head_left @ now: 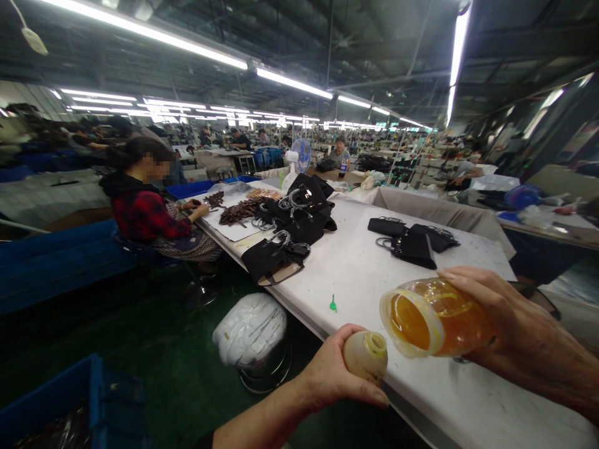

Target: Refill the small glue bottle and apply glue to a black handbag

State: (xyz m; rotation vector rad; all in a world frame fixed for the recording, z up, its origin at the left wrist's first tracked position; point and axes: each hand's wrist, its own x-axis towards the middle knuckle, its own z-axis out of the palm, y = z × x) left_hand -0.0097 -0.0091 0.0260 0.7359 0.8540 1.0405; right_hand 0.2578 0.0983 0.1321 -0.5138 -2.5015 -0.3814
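Observation:
My right hand (491, 312) grips a wide-mouthed clear jar (461, 315) of amber liquid, tipped so its mouth points left. Within my left hand (334, 374) is a small cloudy plastic bottle (365, 357), uncapped, its open neck toward the jar. Jar mouth and bottle neck are close but apart, above the front edge of the white table (346, 274). No stream between them can be made out. A small green piece (333, 304), perhaps a nozzle cap, lies on the tabletop beyond the bottle.
Black handbags (304, 215) with grey handles are piled at the table's left; several more black bags (412, 240) lie at right. Brown pieces (243, 211) lie near a seated co-worker (150, 199). A covered stool (253, 330) and blue crate (96, 399) stand on the floor.

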